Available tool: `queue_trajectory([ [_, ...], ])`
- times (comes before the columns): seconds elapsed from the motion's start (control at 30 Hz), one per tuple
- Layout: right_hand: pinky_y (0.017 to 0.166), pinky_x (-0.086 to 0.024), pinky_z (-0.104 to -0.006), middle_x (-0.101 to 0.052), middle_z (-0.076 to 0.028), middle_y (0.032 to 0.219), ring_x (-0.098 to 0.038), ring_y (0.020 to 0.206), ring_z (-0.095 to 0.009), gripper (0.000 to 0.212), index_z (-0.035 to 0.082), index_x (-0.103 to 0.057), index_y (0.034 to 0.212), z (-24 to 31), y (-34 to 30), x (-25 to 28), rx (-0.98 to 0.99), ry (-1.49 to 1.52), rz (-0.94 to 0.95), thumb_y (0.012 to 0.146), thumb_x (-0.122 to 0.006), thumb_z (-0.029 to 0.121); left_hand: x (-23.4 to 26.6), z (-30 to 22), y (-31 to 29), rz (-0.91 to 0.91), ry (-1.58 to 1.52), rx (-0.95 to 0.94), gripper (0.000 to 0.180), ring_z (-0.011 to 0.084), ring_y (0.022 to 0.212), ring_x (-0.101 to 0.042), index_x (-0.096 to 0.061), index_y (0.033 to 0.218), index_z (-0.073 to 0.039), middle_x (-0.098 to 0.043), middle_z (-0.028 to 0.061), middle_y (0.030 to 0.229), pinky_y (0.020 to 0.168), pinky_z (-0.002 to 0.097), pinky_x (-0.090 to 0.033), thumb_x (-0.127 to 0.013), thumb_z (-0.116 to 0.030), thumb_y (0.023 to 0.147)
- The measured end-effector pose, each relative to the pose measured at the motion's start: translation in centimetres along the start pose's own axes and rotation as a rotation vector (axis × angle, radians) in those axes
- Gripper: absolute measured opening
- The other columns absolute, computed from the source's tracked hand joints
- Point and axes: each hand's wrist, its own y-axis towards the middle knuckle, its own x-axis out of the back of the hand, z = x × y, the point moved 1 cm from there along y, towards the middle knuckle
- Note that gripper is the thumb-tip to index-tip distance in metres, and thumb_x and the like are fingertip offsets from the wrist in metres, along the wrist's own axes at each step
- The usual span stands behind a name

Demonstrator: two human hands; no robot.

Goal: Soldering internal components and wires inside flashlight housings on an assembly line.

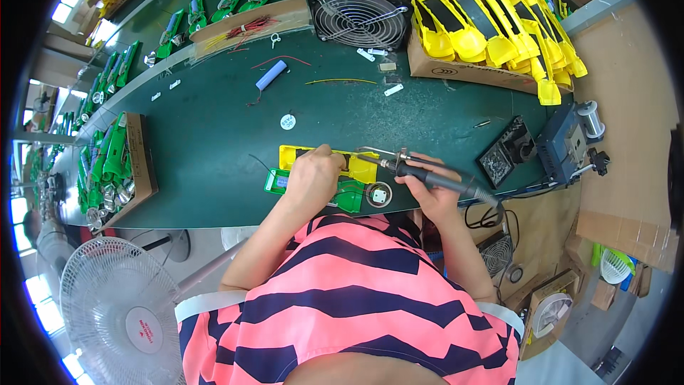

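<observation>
Your right hand (432, 189) has its fingers closed around the black handle of a soldering iron (427, 175), whose tip points left, over the yellow housing (360, 166) at the centre of the frame. Your left hand (313, 177) rests on that housing, fingers curled and pinching at its top edge. A green part (349, 198) lies just below it on the dark green worktop (214, 135). A blue cylindrical cell (271, 75) lies well apart, at upper centre-left.
</observation>
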Motion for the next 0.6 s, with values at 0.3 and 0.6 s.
queue_trajectory([
  [0.3,0.056,-0.048,-0.0217,-0.060,-0.008,0.073,-0.059,0.061,-0.011,0.015,-0.005,-0.054,0.088,-1.5,-0.4,-1.7,-0.491,0.518,-0.125,0.077,-0.059,0.005,0.3,-0.2,0.8,0.075,0.065,-0.039,0.007,0.0290,0.061,-0.057,-0.060,0.066,-0.002,-0.054,0.0158,0.067,0.059,0.0363,-0.047,-0.053,-0.003,0.064],
  [0.6,0.057,-0.050,-0.0230,-0.059,-0.011,0.077,-0.059,0.061,-0.014,0.012,-0.005,-0.052,0.089,-1.7,-0.6,-2.2,-0.494,0.485,-0.113,0.078,-0.056,0.001,0.5,-0.2,0.9,0.104,0.101,-0.042,0.006,0.0294,0.061,-0.057,-0.058,0.067,-0.002,-0.054,0.0156,0.067,0.059,0.0367,-0.047,-0.053,-0.003,0.064],
])
